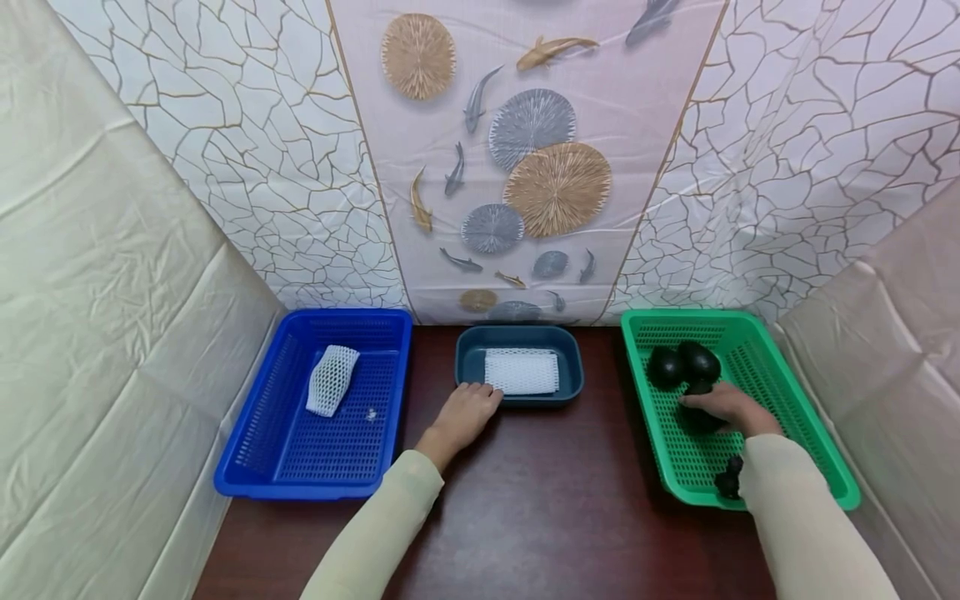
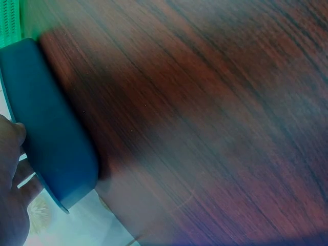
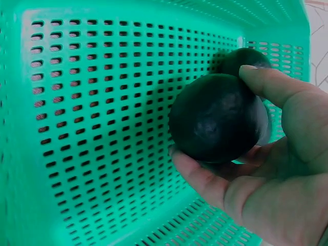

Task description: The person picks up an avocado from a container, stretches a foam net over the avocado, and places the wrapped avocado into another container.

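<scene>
My left hand (image 1: 468, 410) holds the near left rim of a dark teal tray (image 1: 517, 401). In the left wrist view the thumb lies against the tray's outer wall (image 2: 56, 123), with fingers past the rim. Inside the tray lies a white foam net sleeve (image 1: 521, 372). Over at the right, my right hand (image 1: 731, 406) grips a dark, smooth, rounded fruit (image 3: 218, 118) within a green basket (image 1: 806, 417). Thumb and fingers wrap its sides; the frames do not show its exact kind. Two more dark fruits (image 1: 682, 364) rest just beyond it.
A blue basket (image 1: 307, 490) on the left contains another white net sleeve (image 1: 332, 381) and a small whitish scrap (image 1: 371, 414). Small dark pieces (image 1: 727, 479) lie near the green basket's front, partly behind my sleeve. Patterned cloth walls enclose the brown table (image 1: 555, 500).
</scene>
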`<state>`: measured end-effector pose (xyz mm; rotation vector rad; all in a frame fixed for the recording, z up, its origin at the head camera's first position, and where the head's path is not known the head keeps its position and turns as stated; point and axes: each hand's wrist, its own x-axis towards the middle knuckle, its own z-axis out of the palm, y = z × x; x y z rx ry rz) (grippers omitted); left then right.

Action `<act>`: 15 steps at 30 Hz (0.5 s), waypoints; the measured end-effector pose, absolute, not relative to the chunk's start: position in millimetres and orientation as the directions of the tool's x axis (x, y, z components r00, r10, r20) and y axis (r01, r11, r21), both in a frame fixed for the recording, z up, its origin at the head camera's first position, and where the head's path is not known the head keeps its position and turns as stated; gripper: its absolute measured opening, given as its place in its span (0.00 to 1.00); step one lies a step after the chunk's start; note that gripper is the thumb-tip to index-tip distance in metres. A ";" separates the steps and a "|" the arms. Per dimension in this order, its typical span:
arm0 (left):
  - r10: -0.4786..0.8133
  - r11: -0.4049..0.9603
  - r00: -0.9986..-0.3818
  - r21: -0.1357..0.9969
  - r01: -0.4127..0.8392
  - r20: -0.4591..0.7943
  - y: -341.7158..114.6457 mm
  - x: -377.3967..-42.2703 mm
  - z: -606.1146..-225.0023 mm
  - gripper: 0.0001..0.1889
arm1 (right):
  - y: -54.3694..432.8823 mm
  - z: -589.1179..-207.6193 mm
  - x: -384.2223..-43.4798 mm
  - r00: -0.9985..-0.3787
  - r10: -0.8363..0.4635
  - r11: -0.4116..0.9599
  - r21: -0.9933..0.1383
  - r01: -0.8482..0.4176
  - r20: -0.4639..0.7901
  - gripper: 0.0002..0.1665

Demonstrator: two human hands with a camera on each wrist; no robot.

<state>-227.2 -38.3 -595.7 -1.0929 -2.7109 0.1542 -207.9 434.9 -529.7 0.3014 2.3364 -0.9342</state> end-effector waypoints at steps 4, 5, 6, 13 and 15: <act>0.695 0.719 -0.699 -0.175 0.672 0.168 -38.5 -227.6 -596.7 0.11 | 434.5 -525.5 -209.6 -0.798 -0.012 0.744 -0.539 0.395 -0.602 0.61; 0.695 0.719 -0.699 -0.173 0.673 0.169 -38.6 -227.6 -596.5 0.11 | 434.4 -524.0 -209.5 -0.802 -0.014 0.749 -0.537 0.387 -0.597 0.61; 0.694 0.720 -0.700 -0.171 0.673 0.168 -38.5 -227.5 -596.1 0.11 | 433.8 -522.7 -209.2 -0.805 -0.009 0.754 -0.532 0.384 -0.594 0.60; 0.692 0.722 -0.708 -0.165 0.672 0.143 -38.0 -227.6 -594.7 0.12 | 429.6 -511.0 -209.4 -0.838 -0.015 0.797 -0.513 0.319 -0.545 0.57; 0.691 0.722 -0.708 -0.169 0.671 0.142 -38.1 -227.5 -594.8 0.12 | 427.8 -507.5 -210.0 -0.843 -0.011 0.805 -0.504 0.311 -0.538 0.59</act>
